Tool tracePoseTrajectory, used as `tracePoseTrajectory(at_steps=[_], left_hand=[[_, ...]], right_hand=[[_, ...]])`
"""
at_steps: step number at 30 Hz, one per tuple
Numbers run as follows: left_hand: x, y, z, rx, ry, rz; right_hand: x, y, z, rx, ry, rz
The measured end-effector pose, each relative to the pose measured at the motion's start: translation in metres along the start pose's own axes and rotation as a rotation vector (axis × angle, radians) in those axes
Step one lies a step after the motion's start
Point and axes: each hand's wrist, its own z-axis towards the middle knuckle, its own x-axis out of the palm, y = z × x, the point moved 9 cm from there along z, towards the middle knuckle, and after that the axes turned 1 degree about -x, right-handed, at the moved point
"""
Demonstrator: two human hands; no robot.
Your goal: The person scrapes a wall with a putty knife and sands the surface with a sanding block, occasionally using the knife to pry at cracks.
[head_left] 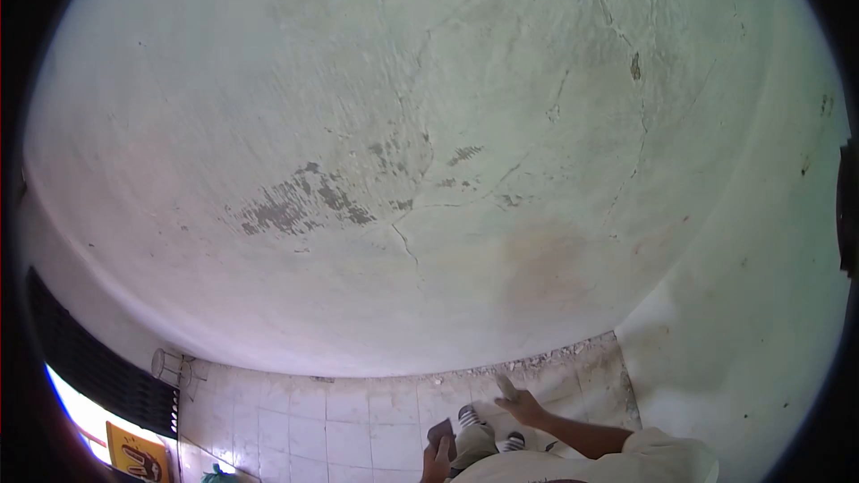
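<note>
At the bottom centre, my left hand (436, 462) is closed round a flat dark brown block (440, 433), held upright near my leg. Farther right, my right hand (522, 405) grips a small pale grey object (506, 386) that points up and left, above the floor; its exact shape is hard to make out. Ahead stands a pale green wall (403, 304) with cracks and dark patches where the paint has come off. Neither hand touches the wall.
White floor tiles (346, 438) meet the wall, with crumbled debris (546, 361) along the edge. My striped footwear (468, 416) shows below. At the lower left are a wire stand (165, 365), a dark lattice (98, 349), a yellow sign (136, 454) and a green bag (217, 474).
</note>
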Motion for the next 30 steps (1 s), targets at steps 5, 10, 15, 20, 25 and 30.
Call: tracePoseTrajectory(at_steps=[5, 10, 15, 20, 25, 30], left_hand=[[-0.006, -0.017, 0.084, 0.014, -0.086, -0.286], [-0.032, -0.129, 0.099, 0.317, -0.323, -0.684], [-0.009, -0.106, 0.078, 0.218, -0.15, -0.634], [-0.028, -0.045, 0.047, 0.114, -0.309, -0.673], [-0.079, -0.024, 0.042, 0.044, -0.614, -0.625], [-0.089, -0.072, 0.099, 0.267, -0.703, -0.305]], right_hand=[[-0.065, -0.056, -0.132, 0.014, -0.334, 0.168], [-0.125, -0.05, -0.139, 0.055, -0.509, 0.096], [-0.13, 0.069, -0.039, -0.184, -0.412, -0.043], [-0.115, 0.249, 0.052, -0.621, -0.154, 0.043], [-0.119, 0.418, 0.05, -1.205, -0.011, 0.303], [-0.12, 0.485, 0.046, -1.434, 0.157, 0.387]])
